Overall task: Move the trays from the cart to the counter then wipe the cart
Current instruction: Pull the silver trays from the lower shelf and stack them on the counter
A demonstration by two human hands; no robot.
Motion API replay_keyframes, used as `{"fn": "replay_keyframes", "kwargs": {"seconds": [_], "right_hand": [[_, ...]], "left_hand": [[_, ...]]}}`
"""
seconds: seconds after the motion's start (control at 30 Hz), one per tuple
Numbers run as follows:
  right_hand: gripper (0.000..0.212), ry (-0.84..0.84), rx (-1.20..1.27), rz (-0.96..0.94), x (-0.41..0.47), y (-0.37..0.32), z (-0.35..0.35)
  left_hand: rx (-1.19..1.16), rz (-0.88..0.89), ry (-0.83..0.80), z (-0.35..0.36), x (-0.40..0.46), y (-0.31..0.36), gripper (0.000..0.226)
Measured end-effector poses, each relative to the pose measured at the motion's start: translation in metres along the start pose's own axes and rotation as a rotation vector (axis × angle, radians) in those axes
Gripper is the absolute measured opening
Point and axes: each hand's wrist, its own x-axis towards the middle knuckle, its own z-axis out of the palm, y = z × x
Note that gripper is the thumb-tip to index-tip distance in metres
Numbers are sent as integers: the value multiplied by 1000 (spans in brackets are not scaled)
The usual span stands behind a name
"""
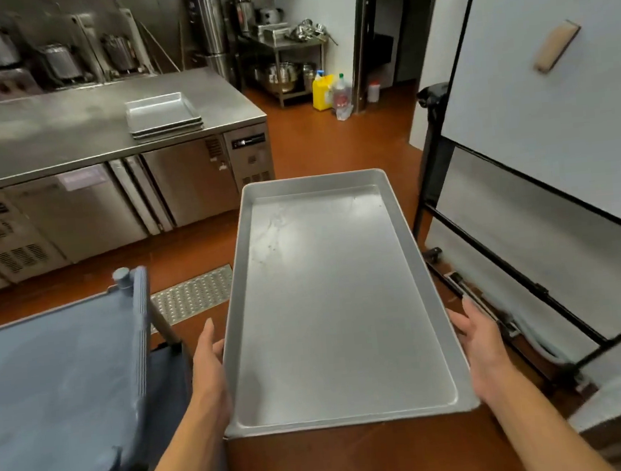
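Two hands carried one metal tray (337,300) level above the floor, between the cart (51,378) and the counter (78,128); the left hand (207,364) gripped its left rim and the right hand (475,337) its right rim, thumbs on the edges, fingers hidden underneath. A stack of trays (163,115) already lay on the counter, near its right end, well apart from the carried one; the stack looked about three deep, though the count is uncertain. The cart's grey top shelf, at lower left, showed no trays; its lower shelves were out of sight. Judging by this, the carrying was well along or nearly done; setting down this tray remained, and wiping appeared not yet begun, with no cloth visible.
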Motion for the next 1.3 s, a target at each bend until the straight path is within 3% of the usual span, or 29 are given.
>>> {"fn": "replay_keyframes", "kwargs": {"seconds": [0.33, 0.47, 0.57, 0.7, 1.0, 1.3], "right_hand": [[62, -173, -131, 30, 195, -126, 197], [62, -239, -161, 24, 274, -154, 299], [68, -287, -185, 41, 325, -175, 376], [71, -331, -195, 51, 379, -205, 471], [71, -413, -196, 59, 526, -266, 660], [71, -485, -329, 40, 676, -353, 868]], "left_hand": [[-140, 81, 131, 56, 159, 151, 80], [-163, 153, 207, 58, 246, 214, 62], [-143, 143, 213, 54, 308, 273, 81], [-145, 185, 257, 54, 383, 350, 71], [-160, 171, 252, 66, 554, 496, 77], [-310, 185, 402, 82, 723, 640, 81]]}}
